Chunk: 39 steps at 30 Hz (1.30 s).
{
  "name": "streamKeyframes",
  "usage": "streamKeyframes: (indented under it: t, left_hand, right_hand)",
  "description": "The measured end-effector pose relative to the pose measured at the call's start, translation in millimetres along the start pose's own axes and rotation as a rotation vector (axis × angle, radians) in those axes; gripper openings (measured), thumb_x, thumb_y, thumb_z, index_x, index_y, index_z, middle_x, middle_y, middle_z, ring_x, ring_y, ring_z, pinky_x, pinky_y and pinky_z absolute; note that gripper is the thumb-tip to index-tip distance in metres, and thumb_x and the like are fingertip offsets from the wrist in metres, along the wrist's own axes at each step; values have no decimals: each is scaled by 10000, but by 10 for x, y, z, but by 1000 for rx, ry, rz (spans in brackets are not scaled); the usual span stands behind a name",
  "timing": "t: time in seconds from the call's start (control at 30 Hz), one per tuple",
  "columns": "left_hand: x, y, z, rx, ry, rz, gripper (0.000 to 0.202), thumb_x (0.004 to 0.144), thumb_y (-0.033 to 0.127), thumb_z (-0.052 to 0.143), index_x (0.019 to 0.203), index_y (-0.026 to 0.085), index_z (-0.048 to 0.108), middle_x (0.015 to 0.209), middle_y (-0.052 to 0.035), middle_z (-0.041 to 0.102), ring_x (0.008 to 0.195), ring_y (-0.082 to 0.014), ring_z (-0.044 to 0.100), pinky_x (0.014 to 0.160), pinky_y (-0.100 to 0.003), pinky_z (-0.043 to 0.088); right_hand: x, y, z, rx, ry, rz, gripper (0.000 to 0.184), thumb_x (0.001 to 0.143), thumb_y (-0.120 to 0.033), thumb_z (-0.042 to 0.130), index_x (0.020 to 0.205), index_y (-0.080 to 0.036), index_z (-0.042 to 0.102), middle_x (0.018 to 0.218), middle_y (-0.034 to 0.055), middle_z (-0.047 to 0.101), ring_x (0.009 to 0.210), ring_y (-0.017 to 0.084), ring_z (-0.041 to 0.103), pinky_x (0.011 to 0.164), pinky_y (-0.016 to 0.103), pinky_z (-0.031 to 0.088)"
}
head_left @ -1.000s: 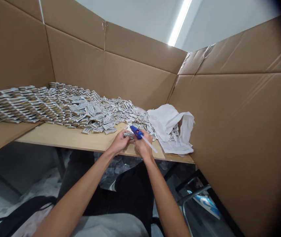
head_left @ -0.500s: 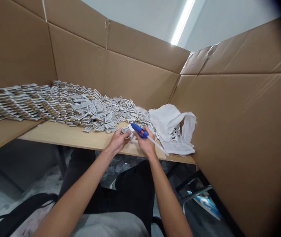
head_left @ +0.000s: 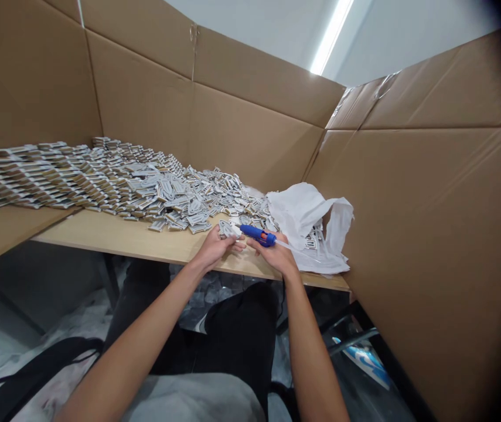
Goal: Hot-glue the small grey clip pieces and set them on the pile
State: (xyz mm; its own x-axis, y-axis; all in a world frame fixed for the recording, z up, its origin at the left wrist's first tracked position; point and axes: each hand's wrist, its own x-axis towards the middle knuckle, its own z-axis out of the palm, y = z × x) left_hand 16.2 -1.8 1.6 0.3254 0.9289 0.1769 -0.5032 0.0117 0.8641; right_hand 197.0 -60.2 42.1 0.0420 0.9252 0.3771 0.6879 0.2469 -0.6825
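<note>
Left hand (head_left: 214, 247) pinches a small, flat grey-and-white piece (head_left: 227, 229) at its fingertips, above the pale wooden tabletop (head_left: 145, 237). Right hand (head_left: 278, 253) wrapped around a blue plastic glue gun (head_left: 256, 235). Just changed: gun swung from slanting to nearly level, right hand shifted outward; nozzle now faces the piece, seemingly well placed for gluing. Contact: cannot tell. Heaped grey-and-white pieces (head_left: 171, 196) beyond left hand; crumpled white plastic bag (head_left: 294, 208) beyond right.
</note>
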Motion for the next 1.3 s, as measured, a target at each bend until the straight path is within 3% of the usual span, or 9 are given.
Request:
streamKeyframes:
  t: [0.13,0.37,0.77,0.93,1.3]
  left_hand:
    - [9,2,9,34,-39,-31,242,827,187,714,988,134,543,806,-89,733,598,-196,722,580,-312,606]
    - [13,-38,-28,152,-138,41,300,838,310,735,982,139,536,687,-52,695,554,-194,693,487,-269,547]
    - [-14,-38,-50,259,-159,70,371,843,393,732,1038,153,526,597,-40,689,420,-115,553,434,-201,406]
    - [-38,-24,-37,260,-148,76,393,833,415,742,1038,163,521,581,-37,682,404,-99,517,428,-188,361]
    - [-27,-34,-38,241,-130,77,374,801,403,766,982,164,542,573,-39,674,423,-116,573,440,-183,352]
  right_hand:
    - [-3,21,16,9,-12,-35,434,801,-635,710,812,-201,709,644,0,663,610,182,597,607,274,434]
    - [-5,35,42,30,-81,-71,389,833,-588,687,872,-204,736,677,-3,661,640,171,593,618,258,430]
    - [16,35,53,-29,-85,-70,456,804,-650,682,818,-196,718,661,20,645,644,184,555,612,265,419]
    - [9,58,58,-15,-84,-72,449,816,-643,678,885,-204,747,660,10,644,637,181,560,621,265,427]
    - [15,64,37,-82,-73,-89,440,840,-629,660,843,-196,740,662,7,653,615,165,535,603,258,398]
